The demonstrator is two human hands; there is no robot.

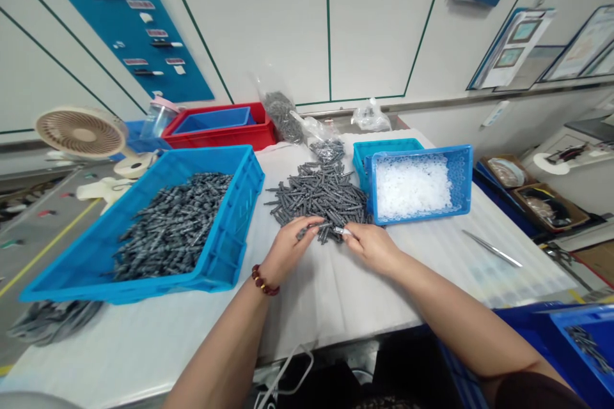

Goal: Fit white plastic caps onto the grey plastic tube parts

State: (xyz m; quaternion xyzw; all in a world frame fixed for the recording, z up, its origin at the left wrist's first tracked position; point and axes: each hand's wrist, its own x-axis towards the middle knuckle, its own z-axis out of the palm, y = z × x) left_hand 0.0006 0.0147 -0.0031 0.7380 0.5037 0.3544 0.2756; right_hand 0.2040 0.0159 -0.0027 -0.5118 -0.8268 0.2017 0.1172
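Note:
In front of me is a loose pile of slim dark grey parts (321,195), ribbed like plugs or bits. My left hand (288,248), with a beaded bracelet on its wrist, is closed at the pile's near edge, a grey part (311,226) pinched between thumb and fingers. My right hand (373,245) is closed on a small whitish piece (340,230) that meets the grey part's right end; its exact kind is too small to tell. To the right, a tilted blue bin (422,214) holds many small translucent white pieces (412,185).
A large blue crate (240,230) of similar grey parts stands left. Metal tweezers (492,248) lie on the right of the white-covered table (316,313). Behind are a red bin (225,135), a teal bin (384,146) and plastic bags (283,116). A fan (86,134) stands far left.

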